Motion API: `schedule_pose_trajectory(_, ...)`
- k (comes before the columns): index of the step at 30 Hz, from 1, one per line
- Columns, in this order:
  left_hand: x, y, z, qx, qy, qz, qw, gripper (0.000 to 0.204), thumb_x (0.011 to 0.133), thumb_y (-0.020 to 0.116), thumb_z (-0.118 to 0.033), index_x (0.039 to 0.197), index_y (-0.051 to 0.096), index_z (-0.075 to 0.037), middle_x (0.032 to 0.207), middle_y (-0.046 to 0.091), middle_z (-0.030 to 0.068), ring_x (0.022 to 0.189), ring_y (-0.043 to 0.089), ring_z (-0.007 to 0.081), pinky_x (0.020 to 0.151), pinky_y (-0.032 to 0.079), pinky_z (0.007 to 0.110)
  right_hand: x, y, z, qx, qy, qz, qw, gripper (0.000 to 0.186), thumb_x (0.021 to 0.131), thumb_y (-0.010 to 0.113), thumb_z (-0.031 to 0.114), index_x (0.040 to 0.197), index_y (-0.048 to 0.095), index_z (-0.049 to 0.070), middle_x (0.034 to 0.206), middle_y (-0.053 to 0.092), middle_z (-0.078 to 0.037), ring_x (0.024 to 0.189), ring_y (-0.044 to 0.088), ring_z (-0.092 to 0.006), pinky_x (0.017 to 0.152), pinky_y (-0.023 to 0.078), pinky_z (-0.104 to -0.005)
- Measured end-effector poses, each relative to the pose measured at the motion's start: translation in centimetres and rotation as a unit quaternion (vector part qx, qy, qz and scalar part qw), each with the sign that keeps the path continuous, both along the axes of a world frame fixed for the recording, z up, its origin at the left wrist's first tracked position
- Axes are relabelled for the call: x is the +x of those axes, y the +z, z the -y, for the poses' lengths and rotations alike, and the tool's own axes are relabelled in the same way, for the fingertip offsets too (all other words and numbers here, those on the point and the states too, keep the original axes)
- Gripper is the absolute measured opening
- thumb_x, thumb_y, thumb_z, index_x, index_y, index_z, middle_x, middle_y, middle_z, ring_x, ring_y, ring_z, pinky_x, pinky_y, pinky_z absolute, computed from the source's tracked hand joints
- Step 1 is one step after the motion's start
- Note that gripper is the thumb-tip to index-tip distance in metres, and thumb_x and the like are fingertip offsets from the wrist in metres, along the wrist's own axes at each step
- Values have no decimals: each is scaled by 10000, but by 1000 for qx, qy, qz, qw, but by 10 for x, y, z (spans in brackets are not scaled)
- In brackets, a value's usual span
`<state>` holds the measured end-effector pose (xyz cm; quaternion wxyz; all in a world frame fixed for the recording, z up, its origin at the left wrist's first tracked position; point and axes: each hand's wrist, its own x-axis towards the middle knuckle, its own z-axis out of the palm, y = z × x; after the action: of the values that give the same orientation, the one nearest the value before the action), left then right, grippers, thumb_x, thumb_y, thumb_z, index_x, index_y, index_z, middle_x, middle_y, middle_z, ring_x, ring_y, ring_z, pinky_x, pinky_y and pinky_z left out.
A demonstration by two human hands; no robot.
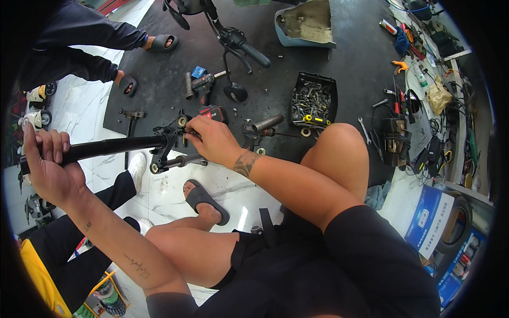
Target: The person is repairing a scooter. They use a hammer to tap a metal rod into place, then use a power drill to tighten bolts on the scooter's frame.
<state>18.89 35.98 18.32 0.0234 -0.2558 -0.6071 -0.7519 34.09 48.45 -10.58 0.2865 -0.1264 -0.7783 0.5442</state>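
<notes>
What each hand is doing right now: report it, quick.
Left hand: closed around the black tube near its end.
Right hand: fingers curled at the black bracket; whether they grip anything cannot be told.

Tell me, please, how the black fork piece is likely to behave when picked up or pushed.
The black fork piece should feel stiff: its long tube runs straight from the left hand to the bracket. It may be heavy toward the bracket, where metal-looking parts cluster. It seems unlikely to roll far, since the bracket juts out sideways.
</notes>
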Motion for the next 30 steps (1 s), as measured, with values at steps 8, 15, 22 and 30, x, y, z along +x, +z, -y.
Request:
schedule_pose_trajectory(8,2,0,-3,5,12,9,1000,340,1011,696,-257,787,480,-119,622,322,-37,554,314,76,613,319,279,26,-1,-18,70,32,98,992,225,941,636,149,1132,681,40,1042,699,-158,901,706,-368,804,574,-456)
schedule_pose_trajectory(15,-1,-2,0,0,-1,10,1000,346,1006,697,-243,776,472,-117,612,320,-32,550,319,83,611,323,283,79,48,-191,244,299,318,866,292,918,660,246,1106,752,43,1054,760,-178,1024,718,-374,915,563,-470)
schedule_pose_trajectory(22,-7,1,10,-22,-24,-27,999,286,1041,623,-190,833,447,-102,626,318,-24,544,298,87,623,316,283,155,-42,-327,254,46,474,842,305,871,733,247,1105,752,52,1054,756,-189,1009,716,-389,887,577,-466)
schedule_pose_trajectory(30,-9,5,15,-17,-22,-32,999,276,1064,558,-170,817,452,-107,598,296,-24,526,281,91,608,303,283,184,-204,-260,235,-132,310,912,180,903,711,193,1064,768,138,1103,634,-80,1067,641,-323,894,560,-470)
